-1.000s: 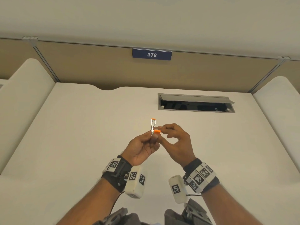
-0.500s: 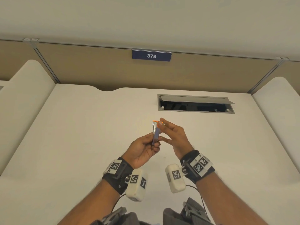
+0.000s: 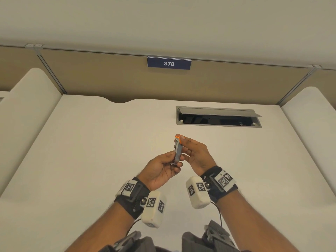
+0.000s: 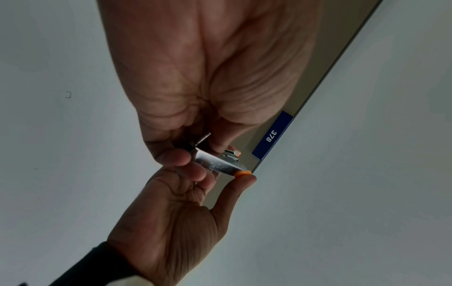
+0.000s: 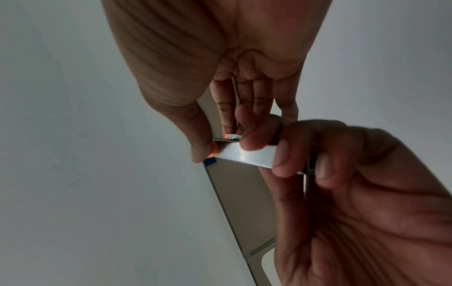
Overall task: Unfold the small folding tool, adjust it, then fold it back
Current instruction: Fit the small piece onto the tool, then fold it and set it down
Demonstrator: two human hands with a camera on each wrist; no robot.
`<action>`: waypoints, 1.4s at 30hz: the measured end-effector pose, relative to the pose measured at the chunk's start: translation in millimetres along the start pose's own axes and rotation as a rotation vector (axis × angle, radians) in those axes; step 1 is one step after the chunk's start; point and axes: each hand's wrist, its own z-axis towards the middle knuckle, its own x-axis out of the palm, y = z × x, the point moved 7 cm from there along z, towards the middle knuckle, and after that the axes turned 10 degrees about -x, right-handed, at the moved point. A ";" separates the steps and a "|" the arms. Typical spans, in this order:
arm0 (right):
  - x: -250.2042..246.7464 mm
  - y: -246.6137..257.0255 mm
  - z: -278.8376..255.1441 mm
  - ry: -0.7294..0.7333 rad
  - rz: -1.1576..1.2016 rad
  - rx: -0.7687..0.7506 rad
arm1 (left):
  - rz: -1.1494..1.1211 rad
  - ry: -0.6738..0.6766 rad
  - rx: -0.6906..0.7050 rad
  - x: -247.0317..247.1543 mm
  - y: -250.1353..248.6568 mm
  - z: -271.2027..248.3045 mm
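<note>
Holding the folding tool (image 3: 177, 150) upright in mid-air over the desk (image 3: 91, 151), out past its near edge and short of the cable hatch (image 3: 218, 117) by the far edge. From the head cam, my left hand (image 3: 160, 171) pinches the bottom end while my right hand (image 3: 196, 155) presses the orange tip (image 3: 180, 138) at the top, fingers curled around it.

Left wrist cam: my left fingers (image 4: 178, 156) only clamp the hinge end, with a thin metal bit (image 4: 204, 138) poking out there. If I squeeze the halves together, I reckon that bit could nip my skin or jam the fold.

Right wrist cam: my right thumb (image 5: 200, 149) sits right on the orange cap, and the steel body (image 5: 247, 154) looks slick. It's a shallow grip, so a slip could probably drop the tool onto the desk or leave it half shut.
</note>
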 end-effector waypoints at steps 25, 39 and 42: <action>1.2 -13.9 4.1 0.067 -0.238 -0.019 | -0.055 -0.045 0.010 -7.3 0.6 6.3; -10.9 -11.4 19.8 -0.192 -0.909 -0.299 | -0.063 -0.268 -0.121 -33.7 8.1 22.6; -19.4 -19.4 33.2 -0.247 -0.919 -0.294 | -0.045 -0.367 -0.170 -47.8 11.7 24.5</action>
